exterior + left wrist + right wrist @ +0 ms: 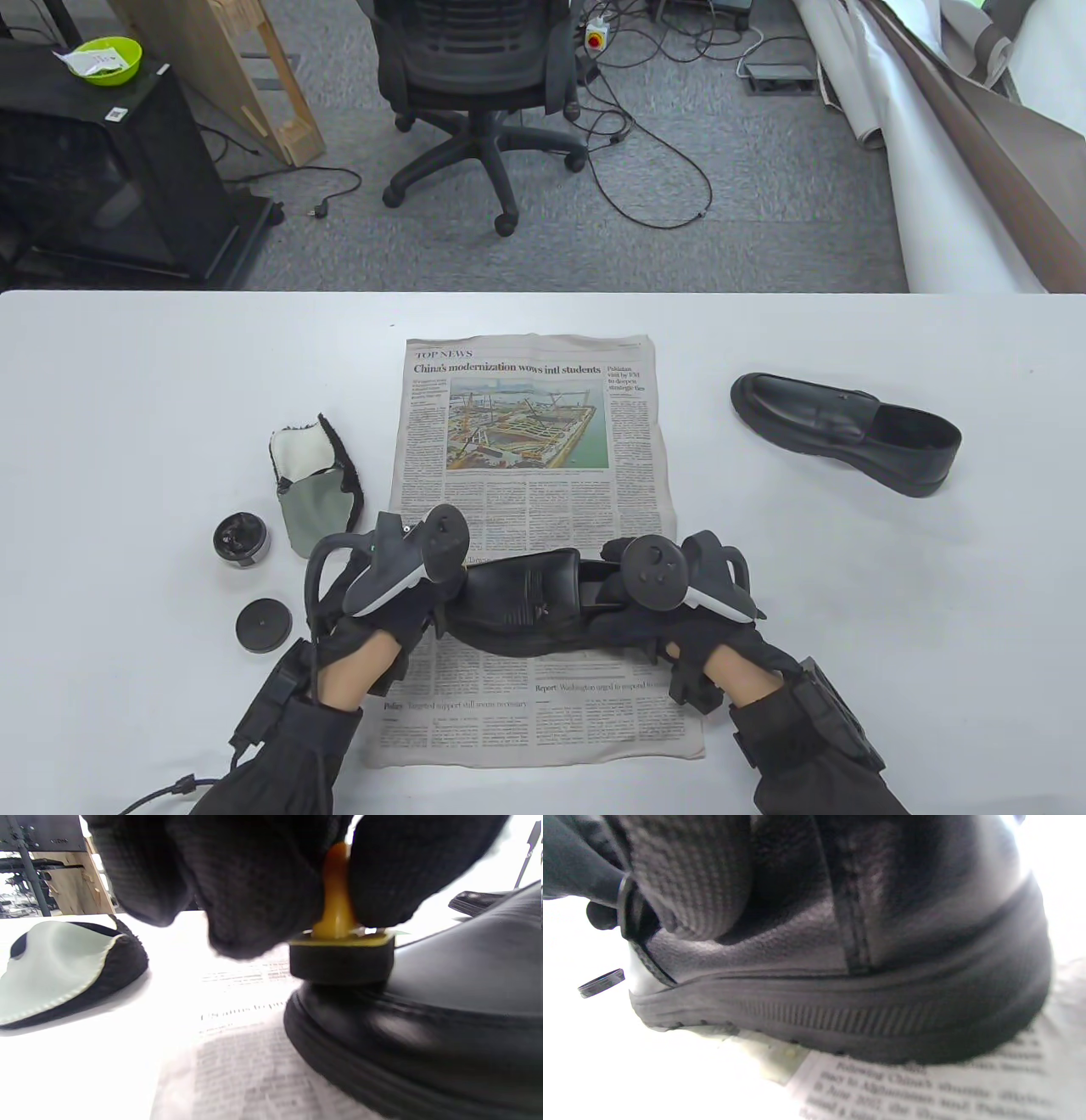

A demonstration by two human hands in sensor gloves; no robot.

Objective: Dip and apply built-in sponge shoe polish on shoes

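A black loafer (517,598) lies on the newspaper (526,424) near the table's front, toe to the left. My left hand (399,586) pinches the yellow handle of a black sponge applicator (341,961) and presses the sponge on the shoe's toe (445,1001). My right hand (670,594) grips the heel end of the same shoe (848,984). The open polish tin (242,540) and its black lid (264,625) sit on the table left of my left hand. A second black loafer (848,431) lies at the right.
A grey and black polishing mitt (314,484) lies left of the newspaper, and shows in the left wrist view (63,971). The white table (127,407) ends at the far edge, with an office chair (475,76) and cables on the floor beyond.
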